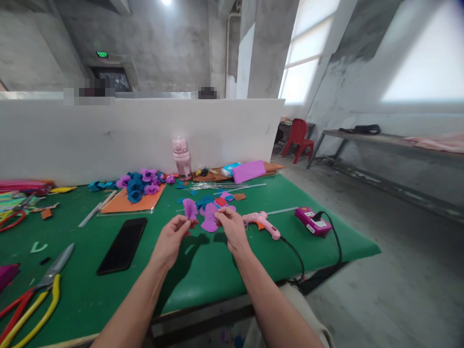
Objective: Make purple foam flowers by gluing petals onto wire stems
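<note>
You hold two purple felt pieces above the green table (203,270): a small petal (190,209) pinched upright in the closed fingertips of your left hand (172,239), and a larger purple cutout (210,218) whose right edge your right hand (232,228) grips between thumb and fingers. The petal rises above your left fingertips; the cutout spreads left of your right ones. Just right of that hand lies one pink glue gun (261,222). One black phone (123,244) lies left, with one pair of yellow-handled scissors (43,285) beyond it.
</note>
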Demonstrator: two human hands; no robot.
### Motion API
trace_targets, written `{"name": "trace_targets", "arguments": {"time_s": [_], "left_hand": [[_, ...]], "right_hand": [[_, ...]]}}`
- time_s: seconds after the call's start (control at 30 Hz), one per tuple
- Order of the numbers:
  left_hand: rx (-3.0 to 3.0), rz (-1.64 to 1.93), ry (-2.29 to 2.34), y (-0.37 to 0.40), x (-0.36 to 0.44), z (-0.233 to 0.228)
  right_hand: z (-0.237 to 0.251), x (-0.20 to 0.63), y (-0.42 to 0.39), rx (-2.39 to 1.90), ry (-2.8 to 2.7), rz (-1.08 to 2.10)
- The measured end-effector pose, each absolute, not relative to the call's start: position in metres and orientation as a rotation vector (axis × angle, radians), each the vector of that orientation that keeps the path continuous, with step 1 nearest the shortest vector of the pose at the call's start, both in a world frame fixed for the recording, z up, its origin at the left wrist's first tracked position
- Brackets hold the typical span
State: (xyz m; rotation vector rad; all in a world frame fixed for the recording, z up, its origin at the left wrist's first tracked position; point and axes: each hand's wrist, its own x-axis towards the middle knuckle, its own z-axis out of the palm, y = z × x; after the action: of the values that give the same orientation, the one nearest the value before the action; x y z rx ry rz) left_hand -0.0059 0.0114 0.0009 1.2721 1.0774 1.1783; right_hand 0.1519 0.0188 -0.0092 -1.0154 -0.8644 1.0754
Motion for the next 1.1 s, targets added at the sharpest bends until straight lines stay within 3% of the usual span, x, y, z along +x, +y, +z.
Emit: {"name": "trace_targets", "arguments": {"time_s": [0.3, 1.1], "left_hand": [[1.623, 1.301, 1.239, 0.007, 0.000, 0.003], [1.100, 1.143, 0.947, -0.004, 0.019, -0.003]], "right_hand": [[0.001, 0.155, 0.014, -0.959, -0.823, 1.037], [0.003, 0.133, 0.006, -0.914, -0.693, 1.120]]}}
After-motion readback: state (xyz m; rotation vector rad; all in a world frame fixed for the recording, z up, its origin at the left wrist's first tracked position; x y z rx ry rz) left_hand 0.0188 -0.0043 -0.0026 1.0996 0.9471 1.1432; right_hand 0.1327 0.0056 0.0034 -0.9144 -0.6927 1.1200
